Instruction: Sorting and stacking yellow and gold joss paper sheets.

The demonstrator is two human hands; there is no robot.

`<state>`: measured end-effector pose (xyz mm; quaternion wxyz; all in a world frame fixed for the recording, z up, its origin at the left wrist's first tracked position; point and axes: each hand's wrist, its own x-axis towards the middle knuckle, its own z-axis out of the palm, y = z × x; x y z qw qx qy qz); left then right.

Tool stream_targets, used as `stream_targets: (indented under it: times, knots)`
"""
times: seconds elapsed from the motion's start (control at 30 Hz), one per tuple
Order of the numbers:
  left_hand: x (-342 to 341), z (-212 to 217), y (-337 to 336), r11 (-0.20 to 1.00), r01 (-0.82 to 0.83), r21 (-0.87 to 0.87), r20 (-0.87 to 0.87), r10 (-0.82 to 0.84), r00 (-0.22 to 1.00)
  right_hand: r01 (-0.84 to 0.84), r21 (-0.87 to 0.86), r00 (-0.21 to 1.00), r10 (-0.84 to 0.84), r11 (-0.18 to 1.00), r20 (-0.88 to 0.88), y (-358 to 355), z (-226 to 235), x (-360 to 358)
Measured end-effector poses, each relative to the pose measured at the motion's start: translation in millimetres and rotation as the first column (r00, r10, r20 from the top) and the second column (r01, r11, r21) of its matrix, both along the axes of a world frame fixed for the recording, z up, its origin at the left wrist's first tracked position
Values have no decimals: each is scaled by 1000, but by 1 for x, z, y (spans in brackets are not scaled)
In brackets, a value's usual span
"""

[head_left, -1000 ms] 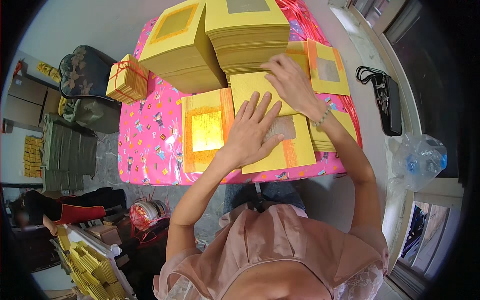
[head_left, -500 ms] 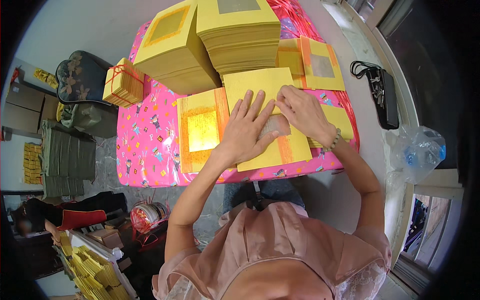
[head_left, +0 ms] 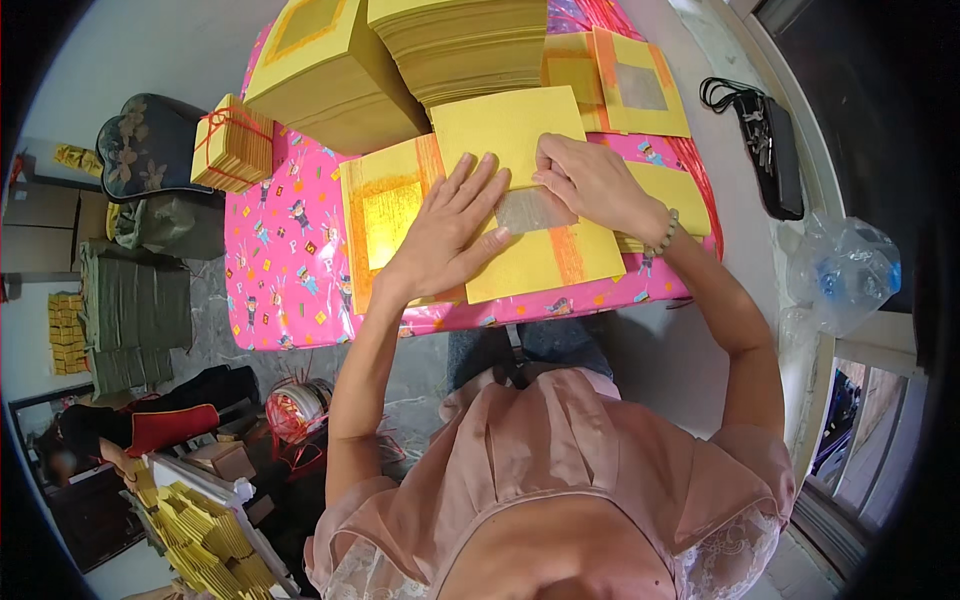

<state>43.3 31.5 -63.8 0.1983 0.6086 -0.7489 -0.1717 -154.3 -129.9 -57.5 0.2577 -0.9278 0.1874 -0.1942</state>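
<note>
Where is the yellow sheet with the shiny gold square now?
In the head view, the gold-square sheet lies left of centre on the pink table cover, partly hidden by the left hand and in front of the tall left stack.

Most room is L of the L hand (head_left: 450,225): past the gold-patch sheet (head_left: 395,212) partly under it, bare pink tablecloth (head_left: 285,240) runs out, w/ a tied bundle (head_left: 235,145) further fwd-L. Fwd of L hand, tall yellow stacks (head_left: 340,100) block the way. Btwn hands, a small gap over the grey-patch sheet (head_left: 530,212). Just R of the R hand (head_left: 600,190), a low yellow pile (head_left: 675,203), then red straps (head_left: 712,195); fwd-R of it, loose sheets (head_left: 640,87) lie low, passable from above
</note>
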Motion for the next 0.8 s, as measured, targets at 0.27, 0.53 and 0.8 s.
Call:
stream_targets:
  times: [0.27,0.53,0.8]
  knots:
    - [3,-8,0,1000,-7,22,-112,9,994,-15,4,1000,15,1000,3,0,-4,0]
    - [1,5,-1,998,-52,19,-54,53,997,-24,-27,999,25,999,25,2,3,-6]
    - [-15,19,-22,935,-121,-332,197,194,961,-147,-745,980,196,650,-23,-18,-5,-5]
